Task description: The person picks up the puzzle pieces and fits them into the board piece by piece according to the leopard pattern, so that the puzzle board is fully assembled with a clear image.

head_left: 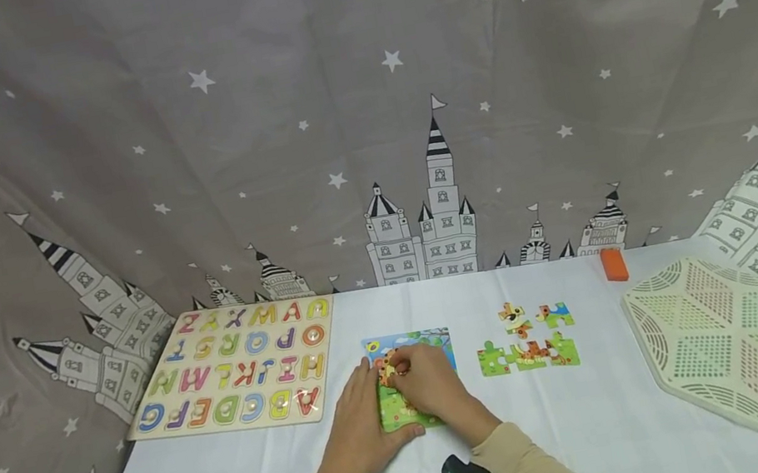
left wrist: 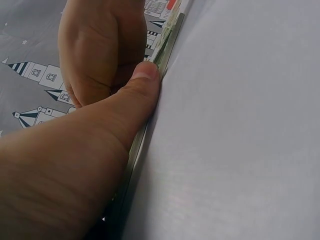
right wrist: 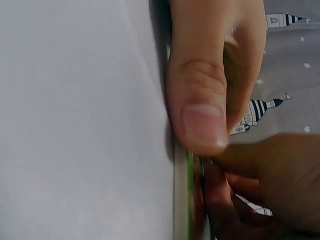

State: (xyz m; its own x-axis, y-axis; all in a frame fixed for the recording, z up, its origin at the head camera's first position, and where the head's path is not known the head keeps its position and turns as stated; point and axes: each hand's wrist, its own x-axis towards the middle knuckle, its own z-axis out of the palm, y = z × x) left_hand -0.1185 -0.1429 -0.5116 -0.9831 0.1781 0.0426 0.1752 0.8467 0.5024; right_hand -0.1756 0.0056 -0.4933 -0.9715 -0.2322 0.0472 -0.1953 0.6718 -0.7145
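A small jigsaw puzzle board [head_left: 436, 335] with a bright animal picture lies at the table's front middle. My left hand [head_left: 359, 426] braces it, fingers fairly straight along its left side. The left thumb [left wrist: 142, 82] rests against the front edge. Over the picture, my right hand [head_left: 430, 379] has thumb and fingertips curled together, pinching a puzzle piece mostly hidden by the fingers. In the right wrist view, the right fingers [right wrist: 220, 195] are low over the board, close by the left thumb.
Several loose puzzle pieces [head_left: 546, 351] lie right of the board. A wooden alphabet board [head_left: 220, 370] lies at the left. At the right are an orange block [head_left: 613, 264] and a large cream perforated board [head_left: 748, 345]. A grey castle-print curtain [head_left: 356, 105] hangs behind the table.
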